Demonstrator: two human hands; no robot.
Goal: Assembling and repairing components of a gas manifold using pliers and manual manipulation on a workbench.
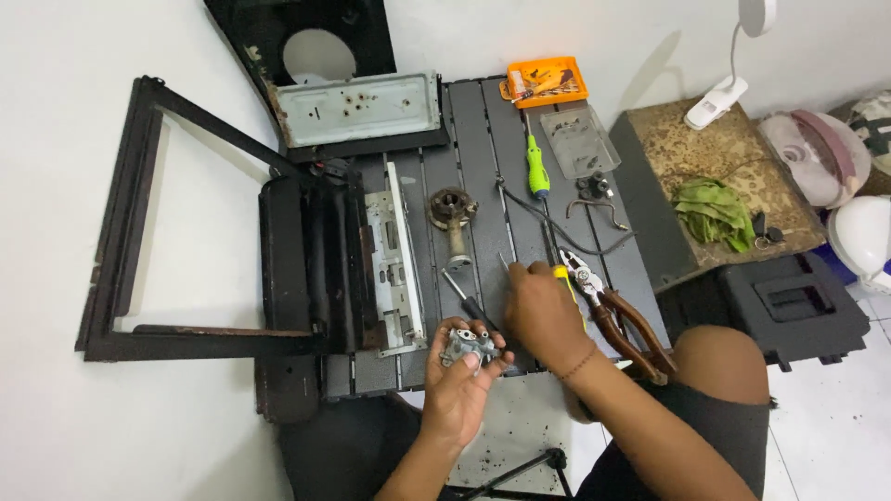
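A person's left hand (461, 371), nearest the lens, cradles a small grey metal valve body (469, 345) between curled fingers and thumb, held just above the near edge of a dark slatted work table (483, 130). The right hand (543, 311) is closed around a yellow-handled tool (568, 283), probably a small screwdriver, though its tip is too fine to make out against the table; the fist hovers just beside the valve body, not touching it. Red-handled pliers (617, 320) lie immediately right of that hand, a black-handled screwdriver (469, 301) lies between the two hands, and a green-handled screwdriver (537, 167) rests farther up the table. A round burner casting (453, 211) sits at mid-table beside a pale perforated metal bracket (394, 260), with a black stove frame (186, 232) spread to the left and an orange bit case (548, 82) at the far edge.

Judged from the grip, the work would go best with the valve body braced firmly against the palm, its screw heads turned squarely upward, and the tool brought straight down in line with the fastener, so the tip seats fully before any turn is made.
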